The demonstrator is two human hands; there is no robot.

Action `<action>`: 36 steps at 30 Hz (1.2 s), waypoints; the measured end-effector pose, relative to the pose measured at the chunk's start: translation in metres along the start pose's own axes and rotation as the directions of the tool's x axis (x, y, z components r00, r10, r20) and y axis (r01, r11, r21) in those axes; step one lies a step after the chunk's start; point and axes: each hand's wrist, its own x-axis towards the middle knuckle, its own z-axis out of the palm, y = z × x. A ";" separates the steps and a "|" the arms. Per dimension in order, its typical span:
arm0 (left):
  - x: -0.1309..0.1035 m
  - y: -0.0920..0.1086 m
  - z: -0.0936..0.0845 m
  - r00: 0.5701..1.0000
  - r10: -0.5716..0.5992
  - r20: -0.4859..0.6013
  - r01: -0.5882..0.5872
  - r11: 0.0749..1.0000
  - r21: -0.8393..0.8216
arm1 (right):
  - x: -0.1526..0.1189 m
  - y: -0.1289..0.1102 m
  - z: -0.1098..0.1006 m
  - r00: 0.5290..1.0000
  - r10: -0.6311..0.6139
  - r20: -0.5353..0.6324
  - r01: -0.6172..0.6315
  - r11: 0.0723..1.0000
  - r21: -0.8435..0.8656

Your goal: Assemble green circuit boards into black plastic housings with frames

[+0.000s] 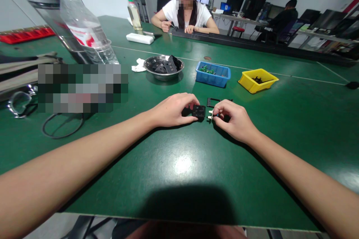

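My left hand [181, 110] grips a small black plastic housing [199, 111] between thumb and fingers, just above the green table. Close to its right side, my right hand [231, 117] pinches a small part with pale metal prongs [210, 115] that point left toward the housing. A narrow gap shows between the two pieces. What kind of part the right hand holds is partly hidden by the fingers. Behind that hand lies a thin black frame [213, 99] on the table.
Beyond my hands stand a steel bowl [164, 75] of black plastic pieces, a blue bin [213, 79] with small green parts and a yellow bin [258, 86] with dark parts. Bottles [88, 31] and a cable [63, 134] are at left. A person [186, 11] sits across the table.
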 end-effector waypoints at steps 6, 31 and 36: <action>0.000 0.002 -0.001 0.999 0.022 -0.034 -0.022 1.000 -0.011 | -0.001 0.003 0.001 0.999 -0.019 -0.043 0.021 0.999 0.032; 0.000 0.002 0.000 0.991 0.135 0.009 -0.135 0.990 0.049 | -0.001 -0.005 0.004 0.973 -0.203 -0.106 0.208 0.978 0.035; 0.001 0.006 0.001 0.986 0.160 0.053 -0.163 0.985 0.056 | -0.003 -0.015 0.005 0.953 -0.260 -0.156 0.270 0.962 0.042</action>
